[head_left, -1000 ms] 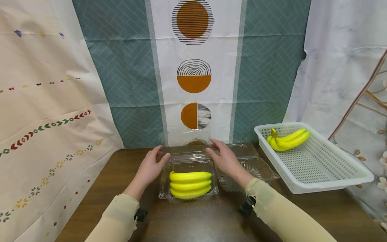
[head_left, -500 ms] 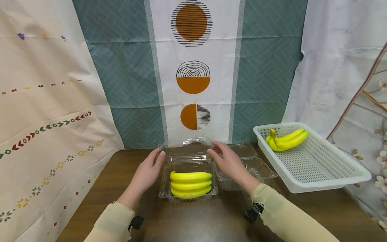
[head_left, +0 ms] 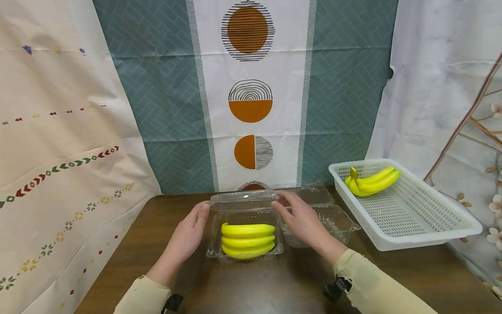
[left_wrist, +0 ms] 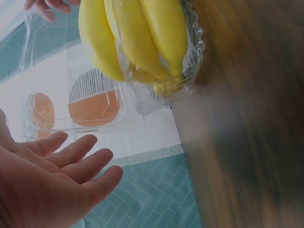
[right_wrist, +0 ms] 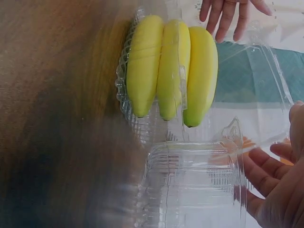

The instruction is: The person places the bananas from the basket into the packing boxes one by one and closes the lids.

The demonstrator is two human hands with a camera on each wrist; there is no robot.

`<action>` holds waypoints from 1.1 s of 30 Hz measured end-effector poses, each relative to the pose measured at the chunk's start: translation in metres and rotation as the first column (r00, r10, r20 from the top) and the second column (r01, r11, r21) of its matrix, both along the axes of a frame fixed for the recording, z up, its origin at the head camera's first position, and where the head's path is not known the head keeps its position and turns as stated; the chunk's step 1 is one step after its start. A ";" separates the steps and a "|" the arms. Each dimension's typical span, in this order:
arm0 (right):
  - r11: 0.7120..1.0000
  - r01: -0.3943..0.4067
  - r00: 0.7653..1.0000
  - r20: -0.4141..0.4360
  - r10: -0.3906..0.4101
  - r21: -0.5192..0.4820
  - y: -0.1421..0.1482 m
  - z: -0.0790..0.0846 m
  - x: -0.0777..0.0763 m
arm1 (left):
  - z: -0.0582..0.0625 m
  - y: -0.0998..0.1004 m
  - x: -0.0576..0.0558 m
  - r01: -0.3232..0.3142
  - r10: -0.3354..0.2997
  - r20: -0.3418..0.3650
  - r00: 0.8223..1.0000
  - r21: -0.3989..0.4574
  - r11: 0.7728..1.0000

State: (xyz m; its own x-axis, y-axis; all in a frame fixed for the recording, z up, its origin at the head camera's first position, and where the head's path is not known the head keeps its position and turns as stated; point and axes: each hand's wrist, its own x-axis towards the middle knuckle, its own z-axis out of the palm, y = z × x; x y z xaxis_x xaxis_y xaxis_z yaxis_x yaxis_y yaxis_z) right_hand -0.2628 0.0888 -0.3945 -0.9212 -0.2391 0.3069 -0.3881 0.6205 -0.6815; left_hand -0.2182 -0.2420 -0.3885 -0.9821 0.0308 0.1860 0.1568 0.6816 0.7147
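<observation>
In the head view, three yellow bananas (head_left: 248,240) lie side by side in a clear plastic clamshell box (head_left: 212,251) on the table. Its hinged lid (head_left: 241,198) leans forward, partly folded over the back. My left hand (head_left: 189,230) touches the lid's left edge; in the left wrist view its fingers (left_wrist: 90,167) are fairly straight and spread. At the opposite edge is my right hand (head_left: 300,218), thumb in front and fingers behind; the right wrist view shows these fingers (right_wrist: 262,173) extended beside the clear plastic. Exact contact is hard to see through it.
A second clear clamshell box (head_left: 337,218) stands open just right of the first, partly behind my right hand. Farther right, a white plastic basket (head_left: 423,240) holds another bunch of bananas (head_left: 372,182). A patterned curtain (head_left: 251,65) hangs behind the brown table (head_left: 251,288).
The lid has swung from nearly upright forward and down toward the bananas. Both hands have come lower and closer with it, staying at its two sides. The bananas have not moved.
</observation>
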 end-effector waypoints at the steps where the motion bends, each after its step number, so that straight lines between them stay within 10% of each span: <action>1: 1.000 0.005 1.000 -0.003 -0.005 0.011 0.000 0.000 0.001 | -0.001 0.001 0.001 0.000 0.000 -0.002 1.000 0.002 1.000; 33: 0.963 -0.062 0.973 -0.201 0.117 0.262 0.010 -0.027 0.045 | -0.035 0.002 0.034 0.075 -0.075 0.080 0.994 0.004 0.997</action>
State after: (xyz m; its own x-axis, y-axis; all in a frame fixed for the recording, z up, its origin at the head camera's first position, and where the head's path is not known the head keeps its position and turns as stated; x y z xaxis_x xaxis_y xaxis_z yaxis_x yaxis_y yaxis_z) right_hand -0.2180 0.0986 -0.4217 -0.8122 -0.4128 0.4123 -0.5689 0.7171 -0.4027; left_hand -0.1846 -0.2399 -0.4233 -0.9887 0.1050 0.1068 0.1497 0.6690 0.7281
